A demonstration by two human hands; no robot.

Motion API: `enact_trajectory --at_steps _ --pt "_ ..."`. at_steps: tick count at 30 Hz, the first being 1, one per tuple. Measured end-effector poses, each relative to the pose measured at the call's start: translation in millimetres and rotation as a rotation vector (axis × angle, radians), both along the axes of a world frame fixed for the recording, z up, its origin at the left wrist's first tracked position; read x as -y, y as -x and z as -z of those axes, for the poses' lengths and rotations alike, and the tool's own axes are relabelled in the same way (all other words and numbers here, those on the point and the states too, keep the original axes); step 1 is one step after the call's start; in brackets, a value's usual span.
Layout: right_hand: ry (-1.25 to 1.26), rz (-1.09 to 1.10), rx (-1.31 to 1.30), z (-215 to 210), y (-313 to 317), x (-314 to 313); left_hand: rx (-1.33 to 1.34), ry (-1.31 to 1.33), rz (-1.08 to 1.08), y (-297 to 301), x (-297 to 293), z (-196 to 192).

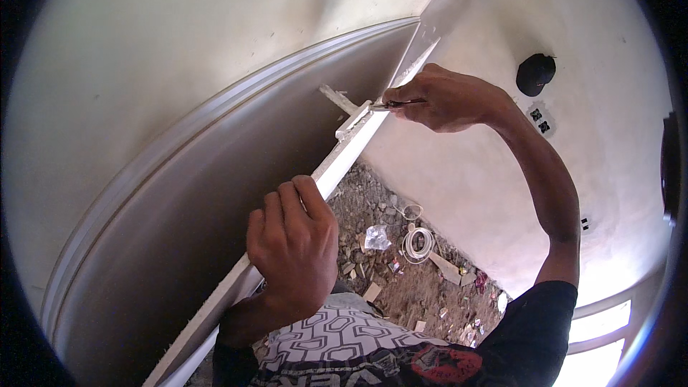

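Note:
A long white board [342, 161], rough along its upper edge, runs diagonally from the lower left to the wall corner. My left hand [295, 244] is closed over that edge, its fingers bent across the top. Farther along, my right hand [448, 98] grips a slim metal tool [387, 106], whose tip meets the board's edge beside a small raised white piece [352, 122]. The tool's exact kind is hidden in my fist. From that piece a rough whitish strip [337, 99] extends over the dark recess behind the board.
A pale ribbed moulding [190, 118] curves along the wall behind the recess. Below, the dirt floor [398, 294] carries rubble, a white cable coil [418, 245] and a clear plastic bag [376, 237]. A black cap-like object [535, 74] and socket openings [539, 120] are on the right wall.

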State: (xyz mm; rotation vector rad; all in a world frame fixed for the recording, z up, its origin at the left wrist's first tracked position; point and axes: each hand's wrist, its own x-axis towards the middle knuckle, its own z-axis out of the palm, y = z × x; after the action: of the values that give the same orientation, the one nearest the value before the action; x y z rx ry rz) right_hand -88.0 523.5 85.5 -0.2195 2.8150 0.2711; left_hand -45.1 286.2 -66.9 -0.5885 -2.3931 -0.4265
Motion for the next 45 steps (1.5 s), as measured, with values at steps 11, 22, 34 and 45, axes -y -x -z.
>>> enact_trajectory --at_steps 11,22,34,45 --pt "-0.059 -0.047 -0.006 1.2 -6.0 -1.6 -0.007 -0.002 0.032 -3.3 1.4 -1.2" --pt "-0.051 0.081 0.050 -1.3 -1.7 20.1 -0.010 -0.020 0.025 -2.6 3.1 0.5" --pt "-0.136 0.162 0.066 -6.9 -5.1 36.3 -0.031 -0.005 0.002 1.9 5.3 -0.4" --pt "-0.214 0.119 -0.005 -32.2 2.3 38.6 -0.043 -0.013 -0.002 14.1 9.0 -0.9"
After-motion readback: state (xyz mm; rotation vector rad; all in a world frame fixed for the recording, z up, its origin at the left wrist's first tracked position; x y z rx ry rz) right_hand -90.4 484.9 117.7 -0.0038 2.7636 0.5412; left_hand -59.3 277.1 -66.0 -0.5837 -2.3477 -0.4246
